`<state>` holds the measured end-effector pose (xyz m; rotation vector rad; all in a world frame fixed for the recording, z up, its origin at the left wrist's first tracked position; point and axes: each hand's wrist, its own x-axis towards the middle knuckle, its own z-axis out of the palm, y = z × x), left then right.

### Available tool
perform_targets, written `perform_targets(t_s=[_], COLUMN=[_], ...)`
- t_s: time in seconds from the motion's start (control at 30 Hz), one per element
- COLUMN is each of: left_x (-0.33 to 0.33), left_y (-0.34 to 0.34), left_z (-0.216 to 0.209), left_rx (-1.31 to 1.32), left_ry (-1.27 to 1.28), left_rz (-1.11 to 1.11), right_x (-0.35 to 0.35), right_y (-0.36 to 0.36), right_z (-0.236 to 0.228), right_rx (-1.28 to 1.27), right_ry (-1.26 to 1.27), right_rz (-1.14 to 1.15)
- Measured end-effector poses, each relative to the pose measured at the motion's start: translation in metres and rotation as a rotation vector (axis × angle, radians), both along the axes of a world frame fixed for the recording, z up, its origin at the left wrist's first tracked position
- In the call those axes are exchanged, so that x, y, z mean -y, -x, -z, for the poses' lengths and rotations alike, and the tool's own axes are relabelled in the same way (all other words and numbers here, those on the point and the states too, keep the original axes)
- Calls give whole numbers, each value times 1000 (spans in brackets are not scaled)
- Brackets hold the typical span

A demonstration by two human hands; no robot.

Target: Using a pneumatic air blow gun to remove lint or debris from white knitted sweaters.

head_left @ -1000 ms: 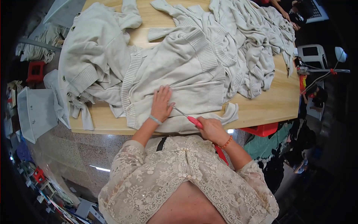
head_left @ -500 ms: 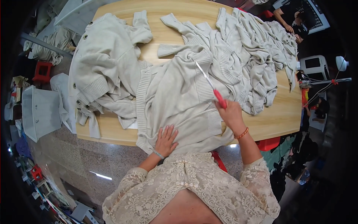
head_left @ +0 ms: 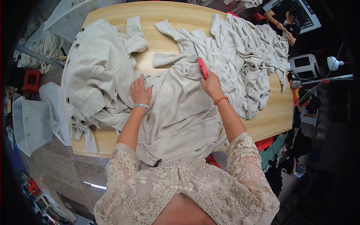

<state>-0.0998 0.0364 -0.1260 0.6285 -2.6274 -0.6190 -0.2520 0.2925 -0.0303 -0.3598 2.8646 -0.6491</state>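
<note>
A beige knit sweater [head_left: 176, 108] lies spread in front of me on the table, its ribbed edges showing. My left hand [head_left: 140, 92] rests on its ribbed hem at the left, fingers stretched out and thumb apart. My right hand [head_left: 212, 87] is closed around the red-handled scissors [head_left: 203, 68], over the sweater's upper right part. Their slim blade points away from me, toward the far side of the table. How the fingers sit in the handles is hidden. A buttoned beige cardigan [head_left: 99, 60] lies just left of my left hand.
More beige knits [head_left: 247, 63] are heaped along the right of the wooden table [head_left: 165, 11]. A white bin [head_left: 33, 123] and a red stool [head_left: 31, 81] stand at left. Another person [head_left: 285, 22] handles cloth at the far right, near a white lamp [head_left: 335, 63].
My left hand has moved from the sweater's near edge up to the hem farther away. My right hand has carried the scissors away from me and slightly left.
</note>
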Motion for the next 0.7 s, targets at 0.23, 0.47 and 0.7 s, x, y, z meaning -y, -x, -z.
perform_targets(t_s=[0.23, 0.47, 0.7], left_x=[14, -33, -75], left_y=[-43, -110, -154], left_z=[-22, -78, -114], left_rx=[-22, -126, -33], left_ry=[-91, -224, -344], left_rz=[224, 483, 846], right_x=[-134, -97, 56], right_y=[-74, -73, -73], right_z=[-37, -55, -31], right_rx=[149, -26, 220], right_ry=[-10, 235, -13], right_rz=[76, 157, -248])
